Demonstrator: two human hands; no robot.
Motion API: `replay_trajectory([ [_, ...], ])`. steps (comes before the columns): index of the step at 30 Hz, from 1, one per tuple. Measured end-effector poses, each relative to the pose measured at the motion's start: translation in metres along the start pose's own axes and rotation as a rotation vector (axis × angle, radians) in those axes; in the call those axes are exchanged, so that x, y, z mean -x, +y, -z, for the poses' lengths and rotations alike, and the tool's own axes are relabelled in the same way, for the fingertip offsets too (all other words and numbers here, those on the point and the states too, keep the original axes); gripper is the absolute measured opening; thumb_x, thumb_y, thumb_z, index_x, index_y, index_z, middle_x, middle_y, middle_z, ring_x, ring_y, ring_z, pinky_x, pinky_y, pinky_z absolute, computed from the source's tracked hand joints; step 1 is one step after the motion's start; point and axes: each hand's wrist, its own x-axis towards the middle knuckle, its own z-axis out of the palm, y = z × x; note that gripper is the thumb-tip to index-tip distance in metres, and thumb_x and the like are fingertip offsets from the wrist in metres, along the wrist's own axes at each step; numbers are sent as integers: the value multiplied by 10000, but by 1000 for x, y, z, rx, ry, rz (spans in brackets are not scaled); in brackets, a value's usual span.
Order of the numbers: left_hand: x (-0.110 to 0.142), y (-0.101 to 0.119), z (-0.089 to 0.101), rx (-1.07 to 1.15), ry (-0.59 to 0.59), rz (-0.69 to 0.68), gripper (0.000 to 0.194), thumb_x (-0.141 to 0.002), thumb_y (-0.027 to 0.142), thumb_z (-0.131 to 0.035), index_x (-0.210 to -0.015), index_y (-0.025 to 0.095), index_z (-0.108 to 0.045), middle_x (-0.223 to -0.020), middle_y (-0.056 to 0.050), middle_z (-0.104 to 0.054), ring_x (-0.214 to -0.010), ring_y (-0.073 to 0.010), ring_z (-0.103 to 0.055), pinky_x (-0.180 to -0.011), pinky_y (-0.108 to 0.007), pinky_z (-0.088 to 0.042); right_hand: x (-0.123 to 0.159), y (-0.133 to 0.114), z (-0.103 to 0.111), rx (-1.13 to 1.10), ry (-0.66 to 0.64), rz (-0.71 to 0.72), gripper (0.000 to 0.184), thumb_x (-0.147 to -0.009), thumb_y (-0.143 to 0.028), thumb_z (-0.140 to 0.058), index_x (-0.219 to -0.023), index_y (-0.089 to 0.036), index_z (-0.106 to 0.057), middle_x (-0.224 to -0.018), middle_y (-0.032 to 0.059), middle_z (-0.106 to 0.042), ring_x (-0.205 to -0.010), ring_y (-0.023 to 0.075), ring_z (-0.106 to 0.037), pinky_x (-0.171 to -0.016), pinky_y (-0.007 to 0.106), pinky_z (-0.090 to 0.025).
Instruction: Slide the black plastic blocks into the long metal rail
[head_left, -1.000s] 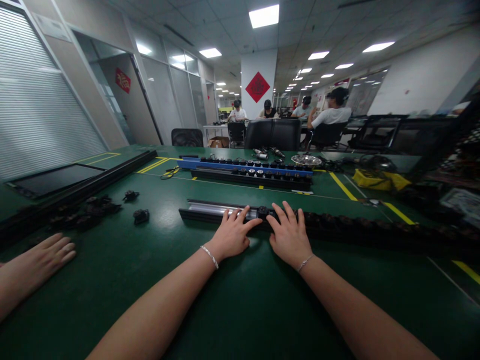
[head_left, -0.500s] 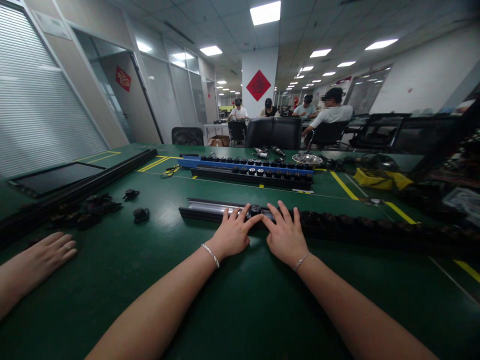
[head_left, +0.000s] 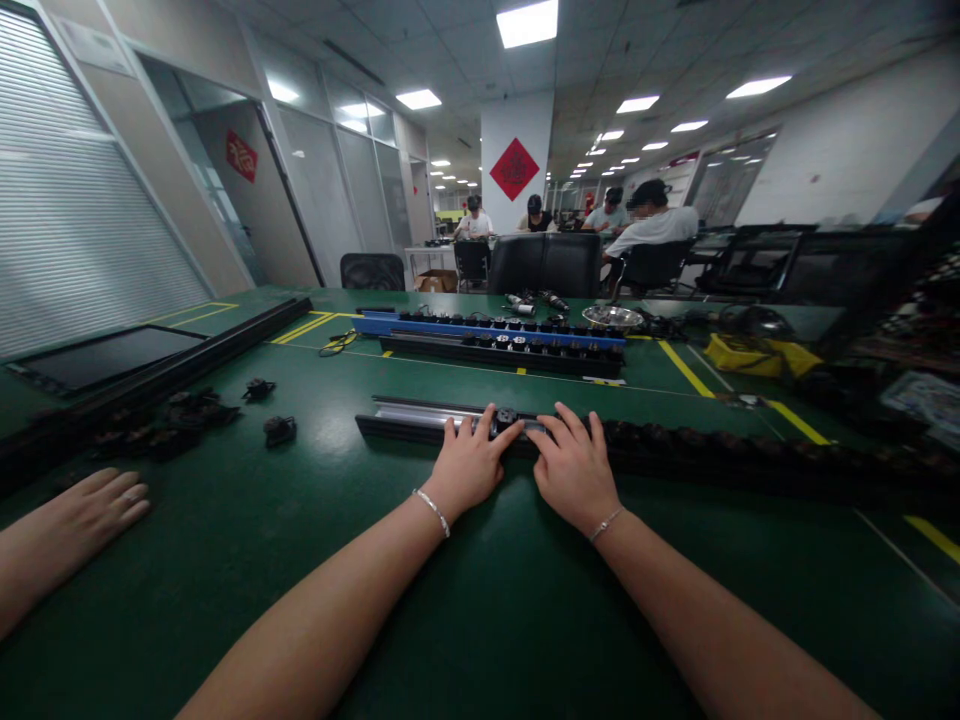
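Note:
A long black rail with a pale inner strip lies across the table before me. In its channel sits a small black module with a round top. My left hand has its index finger and thumb closed around the module's left and near sides, its other fingers resting along the rail. Just right of the module, my right hand lies over the rail with fingers spread, the thumb side near the left thumb. Rightward, a dark row of similar modules fills the rail; its details are hard to make out.
Another person's hand rests on the green table at left, near loose black modules. Beyond my rail lie a blue rail and another black rail with modules. A metal dish and yellow box stand farther back.
The view has shifted slightly. My thumbs, touching before, are now a little apart, and more of the module shows between my hands. The other person's hand stays in place.

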Motion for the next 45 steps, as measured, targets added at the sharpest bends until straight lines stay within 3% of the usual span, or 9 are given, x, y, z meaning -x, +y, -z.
replay_trajectory([
  [21,4,-8,1,-29,-18,73,567,-837,286,-454,-1386,305,-312,-1436,-122,-367,-1261,-311,-370,-1012,-551,-253,0,3,1,-50,1,-6,311,-794,-161,-466,-1039,-216,-651,-1159,64,-622,-1257,254,-376,-1098,507,-109],
  [27,4,-9,1,-28,5,103,623,-809,357,-489,-1393,381,-275,-1464,-111,-320,-1204,-342,-423,-963,-569,-287,0,1,1,-68,-4,-12,317,-791,-157,-466,-1044,-212,-648,-1151,63,-627,-1255,249,-380,-1099,501,-111],
  [35,7,-14,0,-32,48,143,580,-813,372,-473,-1375,345,-332,-1414,-110,-402,-1236,-341,-397,-974,-555,-282,0,3,1,-76,-6,-10,315,-785,-154,-477,-1040,-220,-650,-1148,61,-628,-1254,248,-381,-1100,501,-108],
  [45,9,-27,2,-46,18,242,510,-825,437,-456,-1320,322,-409,-1382,-127,-436,-1227,-332,-413,-983,-542,-282,0,4,4,-82,-16,-10,329,-784,-146,-474,-1050,-219,-653,-1145,65,-631,-1246,252,-388,-1096,506,-112],
])
